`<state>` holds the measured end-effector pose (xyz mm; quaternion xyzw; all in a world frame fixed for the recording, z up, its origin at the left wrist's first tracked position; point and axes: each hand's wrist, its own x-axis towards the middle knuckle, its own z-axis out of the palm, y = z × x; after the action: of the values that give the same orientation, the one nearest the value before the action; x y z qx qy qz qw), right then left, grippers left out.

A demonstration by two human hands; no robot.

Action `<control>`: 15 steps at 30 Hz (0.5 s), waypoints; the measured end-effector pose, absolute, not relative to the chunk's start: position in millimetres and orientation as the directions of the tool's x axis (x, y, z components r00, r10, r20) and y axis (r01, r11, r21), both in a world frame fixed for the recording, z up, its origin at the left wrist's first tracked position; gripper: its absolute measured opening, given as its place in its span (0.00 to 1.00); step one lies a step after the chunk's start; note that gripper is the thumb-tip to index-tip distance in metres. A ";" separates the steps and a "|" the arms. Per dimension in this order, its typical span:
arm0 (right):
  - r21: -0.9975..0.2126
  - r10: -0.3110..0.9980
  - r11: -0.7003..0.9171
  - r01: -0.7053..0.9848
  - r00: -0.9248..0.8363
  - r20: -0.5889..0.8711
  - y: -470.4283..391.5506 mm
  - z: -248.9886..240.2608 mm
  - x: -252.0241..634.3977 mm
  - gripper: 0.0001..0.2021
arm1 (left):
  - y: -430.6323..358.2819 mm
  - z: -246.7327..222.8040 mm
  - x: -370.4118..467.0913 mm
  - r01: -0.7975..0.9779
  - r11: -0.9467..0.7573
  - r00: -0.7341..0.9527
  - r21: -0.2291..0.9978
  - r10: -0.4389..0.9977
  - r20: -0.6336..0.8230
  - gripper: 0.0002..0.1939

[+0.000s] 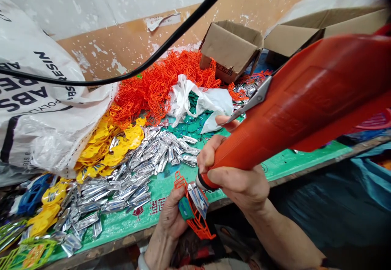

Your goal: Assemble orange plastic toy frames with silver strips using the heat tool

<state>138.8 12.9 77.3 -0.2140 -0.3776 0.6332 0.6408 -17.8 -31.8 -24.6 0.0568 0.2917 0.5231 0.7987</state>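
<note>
My left hand (173,213), low in the middle of the view, is closed around an orange plastic frame (201,226). A green plastic piece (185,208) and a silver-blue foil packet (198,200) lie against that frame. My right hand (236,178) grips the narrow end of a large red tool (275,111) with a metal lever (258,97). The dark tip of the tool touches or almost touches the foil packet. A heap of foil packets (159,152) lies on the green table cover (165,184), beyond my left hand.
Behind are piled orange frames (146,86), green pieces in a white plastic bag (183,99) and cardboard boxes (227,46). Yellow pieces (100,143) spill beside a white sack (39,111) at the left. A black cable (171,38) crosses the upper view.
</note>
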 end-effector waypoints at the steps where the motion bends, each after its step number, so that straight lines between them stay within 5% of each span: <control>1: -0.756 0.972 0.118 -0.644 -0.083 0.222 12.7 76.5 138.4 0.07 | -31.2 -23.7 -17.5 -0.805 0.437 0.262 0.401 0.868 -0.421 0.11; 15: -0.714 0.974 0.175 -0.678 0.013 0.226 8.4 92.3 145.2 0.07 | -35.0 -18.7 -33.3 -0.815 0.428 0.192 0.392 0.836 -0.514 0.12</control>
<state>145.2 8.4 92.3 -0.2093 -0.3531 0.6074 0.6801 -33.3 -35.0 -18.7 0.0158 0.3436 0.5347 0.7719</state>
